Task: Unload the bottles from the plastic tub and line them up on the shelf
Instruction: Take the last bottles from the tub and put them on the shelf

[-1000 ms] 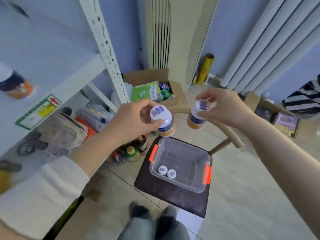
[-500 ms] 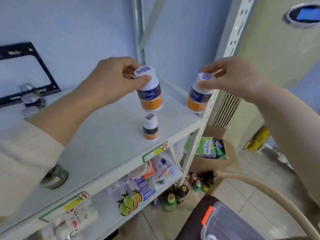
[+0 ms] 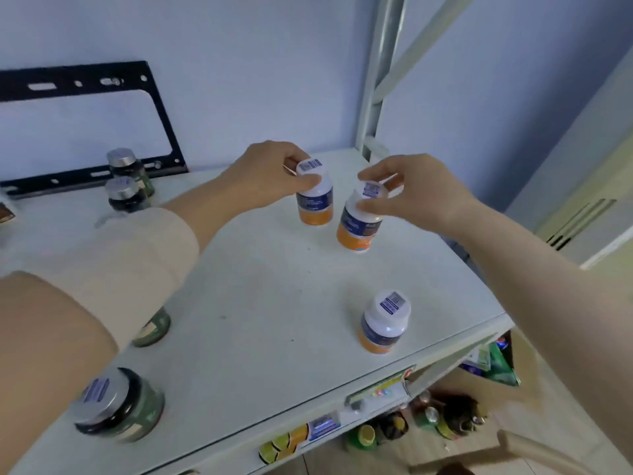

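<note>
- Our left hand [image 3: 270, 169] has brought its white-capped, orange-and-blue plastic bottle [image 3: 315, 204] down onto the white metal shelf [image 3: 260, 303], fingers [image 3: 306, 181] still gripping the cap.
- Our right hand [image 3: 414, 190] pinches a matching second bottle [image 3: 358, 228] just beside it, slightly tilted and nearly landed.
- A third bottle [image 3: 385, 325] stands well apart towards the front, so the line is still unformed.

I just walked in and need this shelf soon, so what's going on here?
A person is loading the white shelf. The left hand grips the first bottle by its cap, and the right hand grips the second bottle, slightly tilted, beside it toward the back right. Whether either has touched down is unclear. The third bottle stands alone near the front edge. Dark lidded jars sit along the left side. The plastic tub is not in view.
</note>
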`<state>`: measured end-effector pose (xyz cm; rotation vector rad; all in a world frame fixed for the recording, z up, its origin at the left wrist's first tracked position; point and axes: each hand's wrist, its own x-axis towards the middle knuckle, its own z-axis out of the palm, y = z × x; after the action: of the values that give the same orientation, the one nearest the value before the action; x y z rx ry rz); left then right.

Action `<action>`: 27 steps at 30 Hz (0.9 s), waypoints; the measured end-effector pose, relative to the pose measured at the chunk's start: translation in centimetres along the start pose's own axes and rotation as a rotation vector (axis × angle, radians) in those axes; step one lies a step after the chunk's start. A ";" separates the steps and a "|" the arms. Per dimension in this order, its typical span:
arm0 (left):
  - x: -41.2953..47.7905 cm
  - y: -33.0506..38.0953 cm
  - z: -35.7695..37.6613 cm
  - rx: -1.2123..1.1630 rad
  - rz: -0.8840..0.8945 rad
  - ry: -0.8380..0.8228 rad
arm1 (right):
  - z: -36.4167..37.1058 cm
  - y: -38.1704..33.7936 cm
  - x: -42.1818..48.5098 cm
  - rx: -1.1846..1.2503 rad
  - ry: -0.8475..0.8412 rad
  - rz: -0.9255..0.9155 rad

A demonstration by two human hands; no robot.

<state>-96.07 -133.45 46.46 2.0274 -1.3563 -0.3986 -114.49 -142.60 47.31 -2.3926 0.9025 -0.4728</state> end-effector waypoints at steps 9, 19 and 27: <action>3.2 -2.9 3.6 -0.020 0.003 -0.174 | 3.9 3.0 0.5 -0.046 -0.209 -0.004; 3.8 -3.5 4.5 -0.064 -0.008 -0.285 | 4.4 4.1 0.3 0.019 -0.235 -0.048; 3.6 -3.6 4.6 -0.054 -0.001 -0.298 | 4.6 4.3 -0.1 0.027 -0.198 -0.050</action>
<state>-94.72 -137.40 41.07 1.9808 -1.5006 -0.7548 -114.46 -143.66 41.06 -2.3912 0.7457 -0.2587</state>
